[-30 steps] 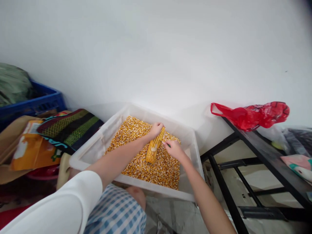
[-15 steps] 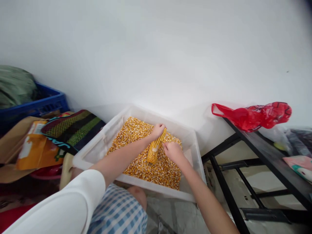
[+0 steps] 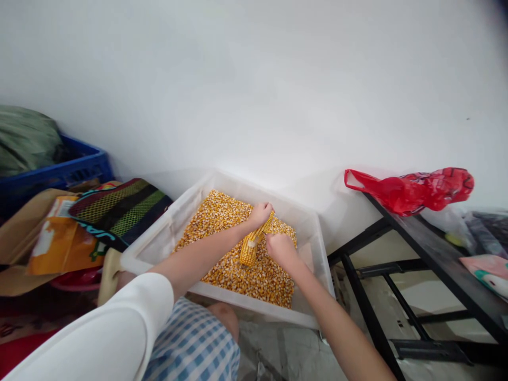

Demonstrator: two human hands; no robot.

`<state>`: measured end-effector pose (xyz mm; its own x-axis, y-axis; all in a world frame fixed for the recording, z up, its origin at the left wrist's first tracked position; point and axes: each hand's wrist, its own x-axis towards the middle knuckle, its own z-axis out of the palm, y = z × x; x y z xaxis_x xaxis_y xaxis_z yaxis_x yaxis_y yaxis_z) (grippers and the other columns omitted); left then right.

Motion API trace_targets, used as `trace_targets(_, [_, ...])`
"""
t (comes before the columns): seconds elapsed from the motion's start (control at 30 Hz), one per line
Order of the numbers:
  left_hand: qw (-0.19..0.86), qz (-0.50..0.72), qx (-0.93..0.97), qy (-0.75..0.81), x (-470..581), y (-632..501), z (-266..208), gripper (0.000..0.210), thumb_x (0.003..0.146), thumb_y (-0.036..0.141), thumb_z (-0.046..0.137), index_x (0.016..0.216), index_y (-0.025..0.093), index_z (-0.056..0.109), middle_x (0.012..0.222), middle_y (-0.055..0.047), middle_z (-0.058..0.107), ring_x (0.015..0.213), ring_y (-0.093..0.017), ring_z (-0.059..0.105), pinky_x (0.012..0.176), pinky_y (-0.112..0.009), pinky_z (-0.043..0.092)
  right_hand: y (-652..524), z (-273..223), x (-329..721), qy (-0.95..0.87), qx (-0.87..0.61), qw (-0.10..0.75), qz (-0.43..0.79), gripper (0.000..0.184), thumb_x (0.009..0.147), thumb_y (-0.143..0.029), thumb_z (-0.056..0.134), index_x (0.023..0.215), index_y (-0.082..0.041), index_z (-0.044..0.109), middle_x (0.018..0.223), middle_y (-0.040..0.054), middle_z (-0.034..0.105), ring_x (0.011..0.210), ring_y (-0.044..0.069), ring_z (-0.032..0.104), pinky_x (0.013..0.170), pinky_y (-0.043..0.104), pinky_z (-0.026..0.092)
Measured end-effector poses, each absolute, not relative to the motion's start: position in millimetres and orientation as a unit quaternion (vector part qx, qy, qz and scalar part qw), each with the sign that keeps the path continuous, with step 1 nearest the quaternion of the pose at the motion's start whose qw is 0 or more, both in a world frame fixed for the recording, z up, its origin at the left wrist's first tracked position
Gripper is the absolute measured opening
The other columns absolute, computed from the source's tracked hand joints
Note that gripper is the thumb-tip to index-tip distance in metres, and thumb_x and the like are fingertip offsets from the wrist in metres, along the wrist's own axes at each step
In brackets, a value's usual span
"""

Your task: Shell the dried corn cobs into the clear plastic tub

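White wall (image 3: 254, 95) fills the background, and against it stands a translucent plastic bin (image 3: 153, 243) spread with loose corn kernels (image 3: 214, 222), yellow with paler ones mixed in. Above the kernels, near the middle of the bin, a corn cob (image 3: 248, 254) slants with its far end up toward the wall. Of the two hands, the left hand (image 3: 261, 214) grips the cob at that far end. The right hand (image 3: 280, 247) is closed just beside the cob's right side — fingers curled in, so I cannot tell whether it pinches anything. To the left lie a striped mesh bag (image 3: 123, 211) and an orange package (image 3: 63, 238), with a blue crate (image 3: 24, 185) behind. On the right, a red plastic bag (image 3: 416, 190) rests on a dark surface (image 3: 436, 248) — black metal legs beneath it.
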<state>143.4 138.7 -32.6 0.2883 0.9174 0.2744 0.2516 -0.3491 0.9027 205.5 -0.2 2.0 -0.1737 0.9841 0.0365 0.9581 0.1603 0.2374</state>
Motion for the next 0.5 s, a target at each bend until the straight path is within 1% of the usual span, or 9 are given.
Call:
trace_targets(0.07, [0.386, 0.422, 0.705, 0.420, 143.3, 136.1, -30.2, 0.043, 0.079, 0.031, 0.027, 0.071, 0.013, 0.065, 0.067, -0.005, 0.063, 0.072, -0.017, 0.057, 0.069, -0.026, 0.042, 0.7, -1.1, 207.9, 0.756, 0.647, 0.043, 0.094, 0.034, 0.086, -0.022, 0.031, 0.083, -0.011, 0.063, 0.075, 0.0141, 0.065, 0.068, 0.019, 0.060, 0.061, 0.027, 0.037])
trace_targets(0.2, [0.377, 0.412, 0.714, 0.422, 143.0, 132.1, -26.1, 0.044, 0.080, 0.029, 0.025, 0.071, 0.013, 0.064, 0.070, -0.006, 0.064, 0.074, -0.016, 0.057, 0.073, -0.026, 0.042, 6.0, -6.5, 213.6, 0.752, 0.658, -0.015, 0.038, 0.040, 0.089, -0.028, 0.028, 0.076, -0.014, 0.063, 0.075, 0.0101, 0.066, 0.068, 0.016, 0.060, 0.061, 0.024, 0.036])
trace_targets(0.27, [0.376, 0.411, 0.715, 0.422, 142.4, 131.3, -25.2, 0.044, 0.080, 0.029, 0.024, 0.071, 0.012, 0.064, 0.070, -0.006, 0.064, 0.074, -0.016, 0.057, 0.073, -0.026, 0.042, 7.6, -7.1, 213.3, 0.751, 0.660, -0.020, 0.034, 0.041, 0.089, -0.028, 0.027, 0.075, -0.015, 0.063, 0.075, 0.0096, 0.066, 0.068, 0.016, 0.060, 0.061, 0.024, 0.036])
trace_targets(0.4, [0.366, 0.404, 0.721, 0.428, 142.4, 128.8, -24.9, 0.045, 0.081, 0.029, 0.023, 0.073, 0.013, 0.064, 0.073, -0.006, 0.065, 0.077, -0.017, 0.058, 0.074, -0.026, 0.042, 5.9, -2.6, 205.6, 0.745, 0.662, 0.032, 0.077, 0.037, 0.087, -0.025, 0.029, 0.082, -0.013, 0.064, 0.076, 0.0129, 0.066, 0.070, 0.019, 0.060, 0.063, 0.026, 0.037])
trace_targets(0.5, [0.336, 0.398, 0.741, 0.424, 145.1, 124.9, -25.9, 0.045, 0.082, 0.030, 0.023, 0.074, 0.014, 0.064, 0.076, -0.006, 0.065, 0.078, -0.017, 0.057, 0.075, -0.026, 0.041, 4.5, 2.5, 202.4, 0.742, 0.662, 0.073, 0.078, 0.034, 0.085, -0.022, 0.032, 0.084, -0.011, 0.064, 0.079, 0.0147, 0.066, 0.071, 0.020, 0.060, 0.066, 0.027, 0.038])
